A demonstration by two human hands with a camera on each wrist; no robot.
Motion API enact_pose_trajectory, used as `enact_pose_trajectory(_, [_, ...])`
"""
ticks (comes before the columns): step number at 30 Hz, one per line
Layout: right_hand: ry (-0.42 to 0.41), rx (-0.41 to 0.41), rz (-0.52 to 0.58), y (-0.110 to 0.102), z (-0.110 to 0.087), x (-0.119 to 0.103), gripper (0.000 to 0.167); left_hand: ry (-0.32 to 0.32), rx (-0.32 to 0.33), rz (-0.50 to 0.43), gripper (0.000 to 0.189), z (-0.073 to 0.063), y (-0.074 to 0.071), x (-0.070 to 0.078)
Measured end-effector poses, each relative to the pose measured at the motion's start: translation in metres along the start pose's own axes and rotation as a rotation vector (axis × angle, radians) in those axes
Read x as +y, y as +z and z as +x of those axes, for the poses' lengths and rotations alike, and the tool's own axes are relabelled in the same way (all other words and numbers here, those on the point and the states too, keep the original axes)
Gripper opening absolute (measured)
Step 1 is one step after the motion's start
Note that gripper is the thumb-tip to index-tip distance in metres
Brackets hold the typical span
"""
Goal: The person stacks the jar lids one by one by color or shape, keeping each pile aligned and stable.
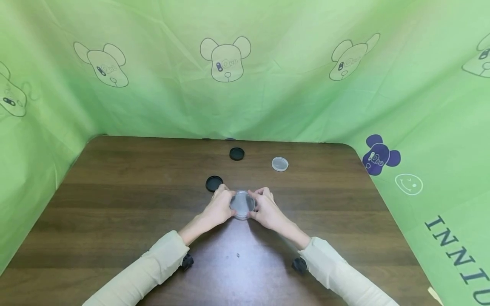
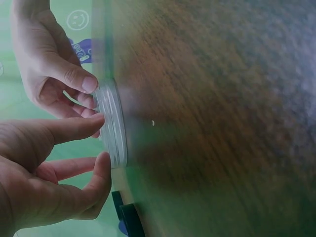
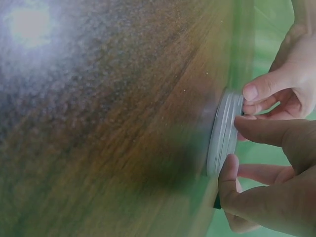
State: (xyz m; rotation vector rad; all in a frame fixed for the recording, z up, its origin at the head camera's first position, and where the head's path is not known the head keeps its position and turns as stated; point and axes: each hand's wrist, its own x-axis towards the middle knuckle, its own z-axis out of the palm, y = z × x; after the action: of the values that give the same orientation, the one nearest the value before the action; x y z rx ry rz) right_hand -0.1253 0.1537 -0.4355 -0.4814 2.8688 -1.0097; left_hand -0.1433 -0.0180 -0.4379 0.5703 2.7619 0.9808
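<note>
- Clear plastic, round and shallow: the dish (image 1: 242, 205) is between my two hands, near the middle of the table (image 1: 126, 199). Both wrist views show layered rims along its side; I cannot tell whether it is one ridged piece or two seated together, nor whether its base quite meets the wood.
- My left hand (image 1: 218, 207) holds the left edge, thumb on the near side and a finger on the far side, parted about as wide as that stretch of rim.
- My right hand (image 1: 269, 211) mirrors it on the right edge, thumb and finger curved about the rim.
- Progress, as I judge it: partway. The dish is in my grasp, and its layers look lined up — whether they are fully pressed together does not show.
- Left over, I think: three loose pieces, none in my grip. The near black lid (image 1: 213, 183) lies just past my left hand, partly hidden by it; the far black lid (image 1: 237, 154) is farther back; the clear disc (image 1: 280, 164) lies to the right, well apart from the dish.
- Outermost, green cloth (image 1: 160, 102) printed with cartoon bear heads surrounds the table's back and sides.
</note>
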Motion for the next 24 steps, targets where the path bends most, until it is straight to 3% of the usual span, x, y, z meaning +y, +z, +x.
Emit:
enact_pose_trajectory(6, [-0.025,0.009,-0.010,-0.001,0.001,0.003,0.064,0.010,-0.008,-0.041,0.056,0.000,-0.002,0.000])
enact_pose_trajectory(15, [-0.071,0.030,-0.049,0.002,0.002,0.004,0.061,0.074,0.004,-0.141,0.060,0.000,-0.002,-0.013])
enact_pose_trajectory(24, [-0.041,0.039,-0.004,0.000,0.001,0.002,0.059,0.080,0.011,-0.216,0.056,-0.003,-0.004,-0.015])
